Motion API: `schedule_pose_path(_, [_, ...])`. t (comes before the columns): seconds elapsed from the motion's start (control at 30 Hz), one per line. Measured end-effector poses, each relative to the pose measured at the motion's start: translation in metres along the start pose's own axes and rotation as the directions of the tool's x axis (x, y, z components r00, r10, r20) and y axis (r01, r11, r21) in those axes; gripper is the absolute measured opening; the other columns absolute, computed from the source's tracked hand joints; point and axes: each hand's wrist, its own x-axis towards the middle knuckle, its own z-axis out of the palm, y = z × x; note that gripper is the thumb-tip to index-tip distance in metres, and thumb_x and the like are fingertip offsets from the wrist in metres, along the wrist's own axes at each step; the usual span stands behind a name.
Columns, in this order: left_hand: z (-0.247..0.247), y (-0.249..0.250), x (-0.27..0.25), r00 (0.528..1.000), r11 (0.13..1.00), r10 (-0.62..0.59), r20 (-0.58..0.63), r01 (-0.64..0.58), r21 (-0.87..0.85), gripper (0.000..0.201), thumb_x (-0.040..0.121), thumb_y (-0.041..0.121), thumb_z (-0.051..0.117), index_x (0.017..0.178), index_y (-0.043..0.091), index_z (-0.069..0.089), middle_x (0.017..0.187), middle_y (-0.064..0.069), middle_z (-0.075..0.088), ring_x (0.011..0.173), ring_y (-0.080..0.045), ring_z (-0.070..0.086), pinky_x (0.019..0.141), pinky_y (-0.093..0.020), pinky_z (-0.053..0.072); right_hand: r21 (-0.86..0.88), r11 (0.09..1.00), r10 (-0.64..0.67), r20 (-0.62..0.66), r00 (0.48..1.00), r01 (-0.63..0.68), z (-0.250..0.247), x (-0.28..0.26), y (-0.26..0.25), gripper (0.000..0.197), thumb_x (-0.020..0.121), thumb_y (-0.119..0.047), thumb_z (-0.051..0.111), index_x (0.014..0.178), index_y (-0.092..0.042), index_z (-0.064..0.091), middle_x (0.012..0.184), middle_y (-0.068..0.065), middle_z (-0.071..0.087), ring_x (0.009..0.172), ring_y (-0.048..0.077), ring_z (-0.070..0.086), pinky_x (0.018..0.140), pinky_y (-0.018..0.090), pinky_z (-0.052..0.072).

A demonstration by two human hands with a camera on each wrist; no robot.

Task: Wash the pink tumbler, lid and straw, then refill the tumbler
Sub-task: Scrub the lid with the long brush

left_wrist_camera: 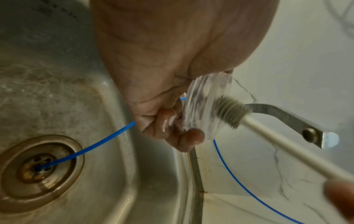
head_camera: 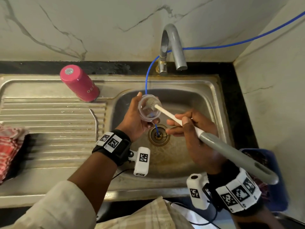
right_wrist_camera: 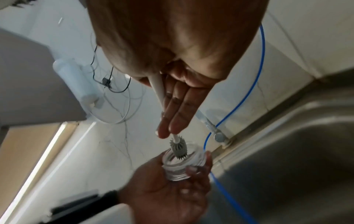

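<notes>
Left hand (head_camera: 137, 116) over the sink (head_camera: 212, 90) basin, fingers (left_wrist_camera: 193, 136) curled round the clear lid (head_camera: 149, 108), open side up and toward the right hand (head_camera: 194, 129). Right fingers (right_wrist_camera: 172, 118) lie nearly straight, pinching the brush (head_camera: 171, 115) shaft against the thumb. Brush axis runs diagonally from the right hand, head inside the lid. Pink tumbler (head_camera: 80, 83) stands inverted on the drainboard, well apart to the left. Straw not seen.

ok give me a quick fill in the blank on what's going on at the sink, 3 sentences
1. The left hand holds the clear ____ over the sink.
2. The right hand works a brush whose bristled head is ____ the lid.
3. The pink tumbler stands upside down on the ____, apart from both hands.

Missing words: lid; inside; drainboard
</notes>
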Motion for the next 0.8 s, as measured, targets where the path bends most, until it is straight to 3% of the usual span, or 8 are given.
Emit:
schedule_pose_path(0.1, [0.001,0.002,-0.001,1.0,1.0,0.016,0.007,-0.016,-0.002,0.068,0.101,0.069,0.033,0.133,0.015,0.063,0.107,-0.013,0.065,0.067,-0.021,0.064,0.052,-0.027,0.039,0.089,0.995,0.032,0.067,0.997,-0.038,0.007,-0.001,-0.004,0.019,0.11,-0.014,0.047,0.107,-0.005,0.064,0.101,0.005,0.082,0.078,0.022,0.081,0.069,0.032,0.066])
schedule_pose_path(0.23, [0.003,0.007,-0.001,0.999,0.999,0.038,-0.006,-0.038,0.02,0.069,0.105,0.066,0.034,0.142,0.014,0.061,0.108,-0.009,0.069,0.071,-0.024,0.062,0.05,-0.024,0.045,-0.041,0.992,-0.116,-0.008,0.993,0.116,-0.008,0.01,0.003,0.025,0.11,-0.024,0.048,0.113,-0.005,0.065,0.098,0.006,0.08,0.076,0.019,0.08,0.067,0.031,0.064])
schedule_pose_path(0.3, [0.005,0.008,-0.001,0.998,0.995,0.065,-0.022,-0.063,0.072,0.068,0.106,0.064,0.035,0.144,0.014,0.061,0.113,-0.009,0.069,0.074,-0.025,0.061,0.051,-0.024,0.044,-0.088,0.987,-0.135,-0.033,0.99,0.132,-0.012,0.011,0.008,0.03,0.109,-0.026,0.048,0.113,-0.002,0.067,0.098,0.004,0.08,0.077,0.019,0.08,0.069,0.03,0.064])
schedule_pose_path(0.43, [0.011,0.003,-0.001,0.998,0.997,0.054,-0.043,-0.052,0.052,0.065,0.107,0.06,0.034,0.143,0.013,0.061,0.106,-0.009,0.067,0.072,-0.024,0.058,0.054,-0.027,0.04,0.087,0.996,0.02,-0.107,0.994,-0.011,-0.005,0.005,0.008,0.029,0.108,-0.014,0.044,0.109,0.004,0.067,0.095,0.011,0.081,0.085,0.026,0.081,0.075,0.027,0.062])
schedule_pose_path(0.5, [0.011,0.001,0.0,0.997,0.998,0.062,-0.035,-0.061,0.036,0.064,0.106,0.062,0.032,0.137,0.016,0.063,0.103,-0.009,0.065,0.07,-0.023,0.059,0.057,-0.029,0.036,0.152,0.987,0.067,-0.067,0.995,-0.056,-0.001,0.004,0.004,0.03,0.108,-0.01,0.042,0.11,0.006,0.066,0.096,0.014,0.081,0.086,0.029,0.081,0.076,0.027,0.061])
schedule_pose_path(0.57, [0.01,0.002,0.0,0.997,0.997,0.073,-0.023,-0.073,0.003,0.063,0.104,0.063,0.032,0.133,0.016,0.064,0.104,-0.01,0.063,0.072,-0.021,0.06,0.054,-0.026,0.041,0.105,0.994,0.036,0.005,0.999,-0.036,-0.001,0.005,0.001,0.026,0.11,-0.008,0.043,0.111,0.005,0.066,0.1,0.013,0.081,0.089,0.027,0.081,0.078,0.027,0.062])
schedule_pose_path(0.7, [0.013,0.007,-0.004,0.997,0.997,0.075,-0.028,-0.075,0.006,0.069,0.108,0.06,0.032,0.147,0.008,0.056,0.107,-0.008,0.069,0.076,-0.023,0.058,0.052,-0.024,0.05,-0.074,0.987,-0.141,0.022,0.99,0.142,-0.013,0.013,0.004,0.024,0.11,-0.012,0.047,0.11,0.001,0.067,0.1,0.01,0.08,0.091,0.023,0.08,0.079,0.042,0.066])
schedule_pose_path(0.8, [0.012,0.006,-0.004,0.996,0.997,0.08,-0.032,-0.08,-0.007,0.065,0.107,0.061,0.033,0.138,0.011,0.061,0.108,-0.012,0.064,0.075,-0.022,0.056,0.051,-0.024,0.05,-0.025,0.996,-0.089,0.064,0.994,0.091,-0.009,0.008,0.001,0.025,0.109,-0.012,0.048,0.11,0.004,0.066,0.1,0.009,0.08,0.092,0.02,0.08,0.08,0.03,0.064])
